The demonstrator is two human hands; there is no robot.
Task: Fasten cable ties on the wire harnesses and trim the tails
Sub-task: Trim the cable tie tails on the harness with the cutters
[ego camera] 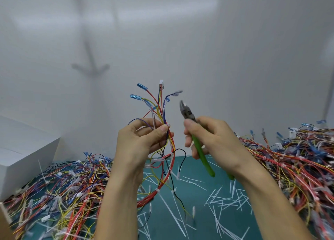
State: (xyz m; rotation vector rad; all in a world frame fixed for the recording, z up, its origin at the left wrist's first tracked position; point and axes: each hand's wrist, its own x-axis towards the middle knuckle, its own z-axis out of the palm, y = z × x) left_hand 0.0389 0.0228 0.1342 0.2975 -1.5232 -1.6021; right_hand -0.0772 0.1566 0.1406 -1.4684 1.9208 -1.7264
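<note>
Wire harness (163,111) is pinched by the fingers of the left hand (137,144), held up above the bench (194,173). If it wobbles, the cutters (188,114) to its right, with the fingers of the right hand (213,136) curled round the handles, could nip a wire by mistake. It is a floppy bunch of red, yellow and blue wires, spread out on top.

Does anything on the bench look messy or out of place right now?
Only the cut tie tails, strewn loose over the green mat between the left wire pile and the right wire pile. Nothing looks damaged.
</note>
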